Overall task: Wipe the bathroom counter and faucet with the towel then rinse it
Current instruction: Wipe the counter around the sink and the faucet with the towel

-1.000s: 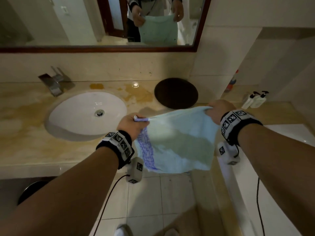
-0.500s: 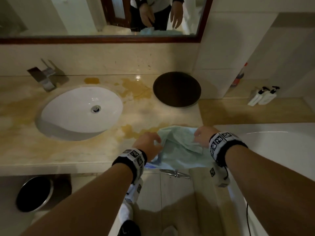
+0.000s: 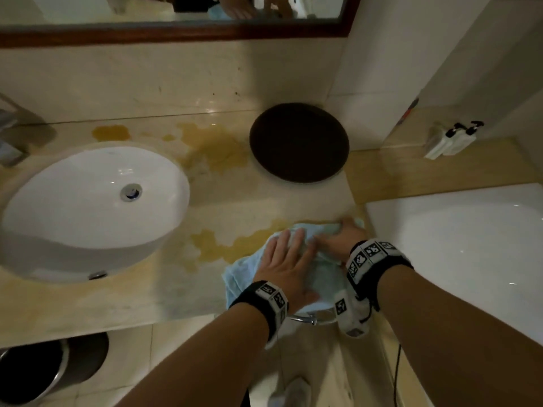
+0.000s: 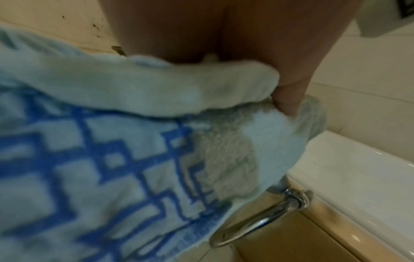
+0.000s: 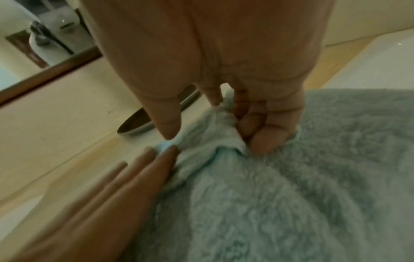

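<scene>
Nearest, a chrome ring (image 4: 257, 219) under the tabletop (image 3: 88, 295) edge is only seen properly from the left wrist, plus the blue pattern on the towel (image 3: 244, 271). The towel is bunched at the front right corner. It's pressed flat by the left hand (image 3: 285, 265); a fold is pinched by the right hand (image 5: 257, 124). Farther back: yellow stains, white basin (image 3: 88, 201), dark round tray (image 3: 299, 142), mirror (image 3: 176, 13).

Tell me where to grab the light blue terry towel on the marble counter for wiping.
Grip the light blue terry towel at its bunched fold on the far edge, where the right hand already pinches it, coming from above. The left hand lies flat on it. The rest lies flat on the marble counter, offering little to grasp.
</scene>
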Tool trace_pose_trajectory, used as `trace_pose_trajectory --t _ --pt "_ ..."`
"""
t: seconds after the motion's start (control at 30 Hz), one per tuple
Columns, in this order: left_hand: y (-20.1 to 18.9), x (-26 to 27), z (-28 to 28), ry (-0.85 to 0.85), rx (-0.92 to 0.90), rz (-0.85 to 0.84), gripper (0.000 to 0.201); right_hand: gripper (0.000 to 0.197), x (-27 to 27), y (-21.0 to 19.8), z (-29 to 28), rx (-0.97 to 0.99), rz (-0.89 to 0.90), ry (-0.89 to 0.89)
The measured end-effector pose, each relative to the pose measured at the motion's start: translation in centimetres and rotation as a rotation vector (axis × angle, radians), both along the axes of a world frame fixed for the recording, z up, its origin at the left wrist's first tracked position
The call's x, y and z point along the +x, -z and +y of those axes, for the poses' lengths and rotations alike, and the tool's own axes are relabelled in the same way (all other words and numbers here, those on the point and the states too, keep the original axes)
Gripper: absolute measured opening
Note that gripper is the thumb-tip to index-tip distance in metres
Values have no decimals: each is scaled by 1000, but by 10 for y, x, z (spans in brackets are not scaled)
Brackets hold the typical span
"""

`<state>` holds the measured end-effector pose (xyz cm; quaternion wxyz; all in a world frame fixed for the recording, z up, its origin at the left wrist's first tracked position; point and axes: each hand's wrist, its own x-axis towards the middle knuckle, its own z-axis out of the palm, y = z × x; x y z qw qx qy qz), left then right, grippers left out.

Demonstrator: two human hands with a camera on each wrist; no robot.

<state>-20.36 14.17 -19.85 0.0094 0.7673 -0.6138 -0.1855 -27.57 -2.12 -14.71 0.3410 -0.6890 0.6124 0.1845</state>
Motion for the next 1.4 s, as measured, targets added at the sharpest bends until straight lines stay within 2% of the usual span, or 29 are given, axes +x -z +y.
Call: trace_pose_trajectory --t 0.13,0.33,0.47,0.53,0.63,0.77,0.83,0.87,0.97,1.1,1.2,1.27,1.4 --pt "5 7 1 11 -48 16 98 88 26 6 2 -95 -56 54" --pt "13 9 2 3 -104 32 77 107 36 21 -1 -189 -262 25" --pt "14 10 6 30 -186 43 73 101 23 20 -1 -155 -367 28" --pt "14 12 7 51 -209 39 68 89 18 18 -4 -165 -336 -25" --pt "8 15 10 73 -187 48 64 73 17 9 -3 -195 -178 -159" --pt "-11 5 11 68 -223 59 57 73 14 5 5 -183 89 -196" --pt "-18 -5 11 57 -274 100 57 76 7 2 9 -183 56 -190" --pt "-19 -10 11 48 -280 108 63 77 2 1 10 -185 28 -195" --pt "-12 -16 19 0 -146 46 74 73 -10 -2 10 -175 -17 -198" --pt "-3 -17 29 28 -88 -10 65 70 -13 1 16 -108 -66 -184" --pt "-2 -10 36 39 -76 -7 62 75 -4 -2 21 -13 -148 -158" --pt "-3 -3 44 41 -55 -24 59 77 5 -3 25 -2 -126 -153" --pt "-9 18 68 -68 5 -27 50 73 34 -8 43 14 -154 -232"
